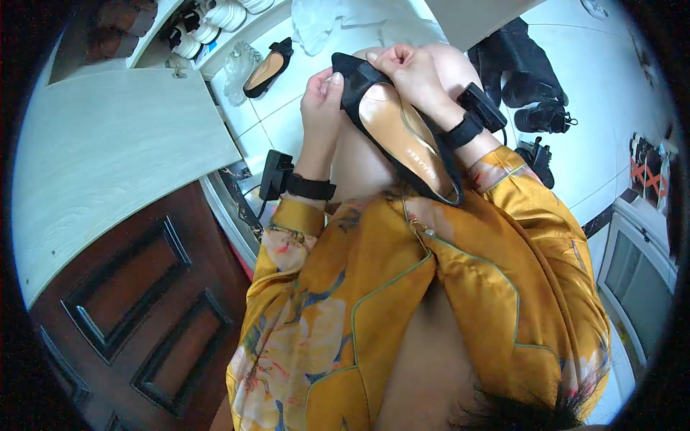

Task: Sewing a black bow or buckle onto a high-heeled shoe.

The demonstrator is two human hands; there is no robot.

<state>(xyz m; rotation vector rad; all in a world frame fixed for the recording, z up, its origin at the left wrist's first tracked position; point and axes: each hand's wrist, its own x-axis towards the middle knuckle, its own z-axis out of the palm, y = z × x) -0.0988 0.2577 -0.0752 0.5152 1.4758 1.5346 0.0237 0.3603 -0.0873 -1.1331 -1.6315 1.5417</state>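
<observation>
A black pointed flat shoe with a tan insole and a bow at the toe rests over my lap, toe pointing away from me. My left hand grips the toe's left edge, thumb on the upper. On the other side, my right hand pinches the bow between thumb and fingers. The shoe's heel end lies near the hem of my yellow flowered robe. A matching black flat sits on the floor ahead to the left. Both wrists carry black straps with small boxes.
Beside the matching flat is a crumpled clear plastic bag. White wrapping lies farther off. An open cabinet door and a shelf of white shoes are at left. Black boots and black shoes stand at right.
</observation>
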